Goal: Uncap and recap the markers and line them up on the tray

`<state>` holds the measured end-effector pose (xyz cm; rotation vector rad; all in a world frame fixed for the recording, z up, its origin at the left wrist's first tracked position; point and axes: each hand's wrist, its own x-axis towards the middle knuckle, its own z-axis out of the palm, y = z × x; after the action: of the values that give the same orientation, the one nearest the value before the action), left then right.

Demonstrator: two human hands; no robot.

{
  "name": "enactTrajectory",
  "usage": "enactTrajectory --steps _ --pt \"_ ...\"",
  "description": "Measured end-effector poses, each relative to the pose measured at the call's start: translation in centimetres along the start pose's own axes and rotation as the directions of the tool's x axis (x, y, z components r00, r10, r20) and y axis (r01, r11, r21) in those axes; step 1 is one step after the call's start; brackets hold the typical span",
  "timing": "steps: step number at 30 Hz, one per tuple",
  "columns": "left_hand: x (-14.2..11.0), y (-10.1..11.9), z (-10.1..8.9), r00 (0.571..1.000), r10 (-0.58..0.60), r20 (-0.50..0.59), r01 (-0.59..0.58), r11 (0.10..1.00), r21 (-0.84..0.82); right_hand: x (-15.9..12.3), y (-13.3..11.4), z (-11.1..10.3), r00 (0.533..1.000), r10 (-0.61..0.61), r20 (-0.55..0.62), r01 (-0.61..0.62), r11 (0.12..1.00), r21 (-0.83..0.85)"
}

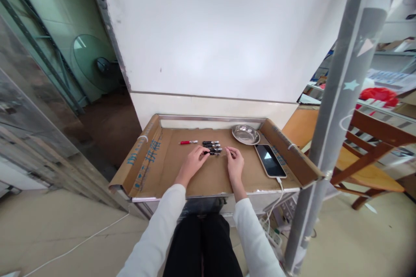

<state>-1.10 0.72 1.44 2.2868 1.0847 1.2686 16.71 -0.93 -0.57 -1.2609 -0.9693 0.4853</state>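
My left hand (pixel 194 162) is at the left end of a short row of black pens (pixel 211 143). Its thumb and index finger are closed on the end of the nearest black pen (pixel 214 151), which lies on or just above the cardboard. My right hand (pixel 235 163) is a little right of the pens, with fingers and thumb pinched together. Whatever it holds, if anything, is too small to make out. Left of the row, a red pen (pixel 187 142) with a pale end lies by itself, apart from both hands.
A cardboard-lined tabletop (pixel 172 173) has raised cardboard sides. At the back right stands a round metal dish (pixel 246 134); in front of it lies a phone (pixel 270 161) with a white cable (pixel 280 186). A grey post (pixel 334 95) and wooden chair (pixel 367 160) are to the right.
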Motion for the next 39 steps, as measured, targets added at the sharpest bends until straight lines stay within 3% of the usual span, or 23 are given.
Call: enactTrajectory --steps 5,16,25,31,39 --pt "0.1 -0.2 0.1 0.999 -0.004 -0.042 0.003 1.0 -0.016 -0.1 0.0 -0.1 1.0 0.001 -0.003 -0.001 0.998 -0.057" --pt "0.0 -0.2 0.2 0.982 0.006 0.189 -0.029 0.993 0.117 -0.1 0.0 0.0 1.0 0.01 0.028 -0.008 0.996 -0.088" --pt "-0.1 -0.5 0.5 0.981 0.002 0.194 -0.03 0.99 0.138 -0.3 -0.2 0.1 0.998 0.009 0.057 -0.005 0.997 -0.08" --pt "0.1 0.0 0.4 0.986 0.022 0.167 -0.052 0.982 0.181 -0.4 -0.5 0.5 0.985 0.11 0.134 -0.113 0.994 0.009" --pt "0.3 0.6 1.0 0.968 0.101 0.231 -0.176 0.928 0.329 0.1 -0.1 0.7 0.973 -0.086 0.212 0.099 0.994 -0.05"
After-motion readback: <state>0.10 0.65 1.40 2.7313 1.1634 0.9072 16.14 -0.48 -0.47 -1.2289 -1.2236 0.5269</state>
